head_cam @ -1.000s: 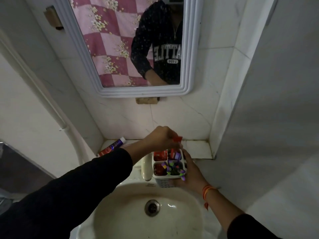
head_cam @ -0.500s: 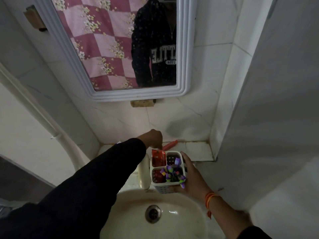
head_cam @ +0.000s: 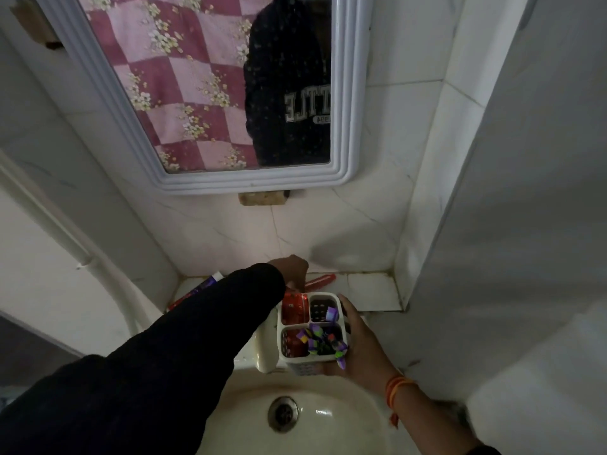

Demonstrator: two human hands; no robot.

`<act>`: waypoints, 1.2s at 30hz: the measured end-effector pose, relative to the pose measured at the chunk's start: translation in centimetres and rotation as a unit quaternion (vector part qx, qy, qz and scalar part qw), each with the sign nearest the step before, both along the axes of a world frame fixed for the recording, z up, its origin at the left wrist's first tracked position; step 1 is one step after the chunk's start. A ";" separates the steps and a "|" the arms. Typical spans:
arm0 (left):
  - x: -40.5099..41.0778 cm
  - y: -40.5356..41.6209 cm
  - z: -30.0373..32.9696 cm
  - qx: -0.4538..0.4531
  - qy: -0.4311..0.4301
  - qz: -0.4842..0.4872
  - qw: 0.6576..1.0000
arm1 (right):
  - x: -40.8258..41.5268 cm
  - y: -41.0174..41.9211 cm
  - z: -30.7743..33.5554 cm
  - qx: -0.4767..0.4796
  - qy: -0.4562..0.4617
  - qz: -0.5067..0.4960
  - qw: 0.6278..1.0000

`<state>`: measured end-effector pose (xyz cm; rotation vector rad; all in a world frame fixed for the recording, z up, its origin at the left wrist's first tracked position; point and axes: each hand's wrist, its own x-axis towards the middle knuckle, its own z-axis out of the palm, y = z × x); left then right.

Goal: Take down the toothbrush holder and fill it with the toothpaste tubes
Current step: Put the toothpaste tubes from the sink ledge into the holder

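Observation:
My right hand (head_cam: 363, 351) holds the white four-compartment toothbrush holder (head_cam: 311, 357) above the sink's back edge. Red toothpaste tubes stand in its two left compartments, and purple flower-like bits sit in the front right one. The back right compartment looks empty. My left hand (head_cam: 293, 270) reaches over to the tiled ledge, fingers curled down on the left end of a red toothpaste tube (head_cam: 321, 281) lying there. A purple-and-red tube with a white cap (head_cam: 210, 283) lies further left on the ledge, partly hidden by my sleeve.
A cream sink (head_cam: 341, 428) with a metal drain (head_cam: 282, 414) is below, and a cream tap (head_cam: 266, 354) stands left of the holder. A white-framed mirror (head_cam: 348, 133) hangs above. A tiled wall (head_cam: 492, 224) juts out close on the right.
My left hand moved from above the holder back to the ledge and closed on the end of the red tube. The holder stayed in my right hand, nearly still.

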<state>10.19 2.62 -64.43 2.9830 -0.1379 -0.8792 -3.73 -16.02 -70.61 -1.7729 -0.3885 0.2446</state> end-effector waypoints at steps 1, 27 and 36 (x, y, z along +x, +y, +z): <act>0.0 -0.1 0.7 -0.009 -0.021 0.002 1.000 | 0.0 0.1 0.1 0.003 0.004 0.003 1.000; -9.3 -0.9 10.9 -0.138 -0.186 -0.055 0.971 | -0.8 -0.6 0.9 0.006 0.056 0.022 0.998; -7.4 12.9 6.3 -0.019 -0.160 0.167 0.973 | -0.4 0.5 1.5 0.099 0.105 0.045 0.989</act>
